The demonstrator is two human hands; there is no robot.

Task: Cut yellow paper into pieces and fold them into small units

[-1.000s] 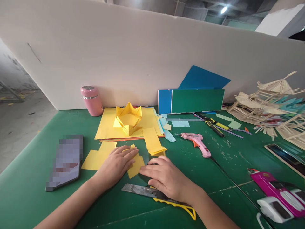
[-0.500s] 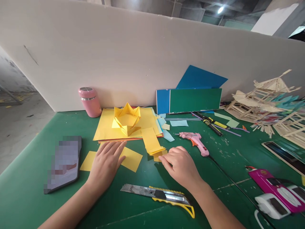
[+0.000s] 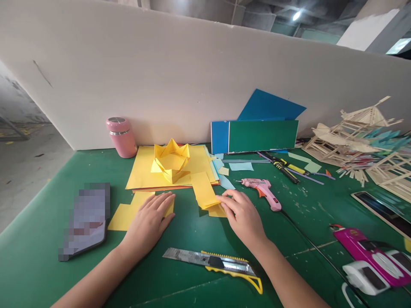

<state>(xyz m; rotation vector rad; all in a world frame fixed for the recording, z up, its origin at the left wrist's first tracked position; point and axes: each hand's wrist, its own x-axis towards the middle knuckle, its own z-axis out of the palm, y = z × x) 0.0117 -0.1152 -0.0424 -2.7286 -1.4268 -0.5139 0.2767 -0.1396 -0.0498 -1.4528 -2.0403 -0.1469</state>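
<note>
My left hand (image 3: pixel 150 220) lies flat, fingers stretched, over yellow paper pieces (image 3: pixel 121 217) on the table; part of the paper is hidden beneath it. With thumb and forefinger, my right hand (image 3: pixel 242 214) pinches the right corner of a small stack of yellow paper strips (image 3: pixel 204 190). One more yellow scrap (image 3: pixel 216 210) peeks out under that stack. Behind the hands, a folded yellow paper crown shape (image 3: pixel 171 161) sits on a pile of coloured sheets (image 3: pixel 138 174). Between my forearms lies a yellow utility knife (image 3: pixel 215 262), its blade extended to the left.
A dark phone (image 3: pixel 88 222) lies at left, a pink flask (image 3: pixel 122 137) behind it. To the right are a pink glue gun (image 3: pixel 261 188) with its cord, black-yellow pliers (image 3: pixel 284 167), a magenta power strip (image 3: pixel 369 248) and a wooden stick model (image 3: pixel 340 141). A white board stands behind.
My left hand has shifted slightly right, and the yellow piece beside it now lies mostly under it. The right hand has risen a little and taken the strips' corner.
</note>
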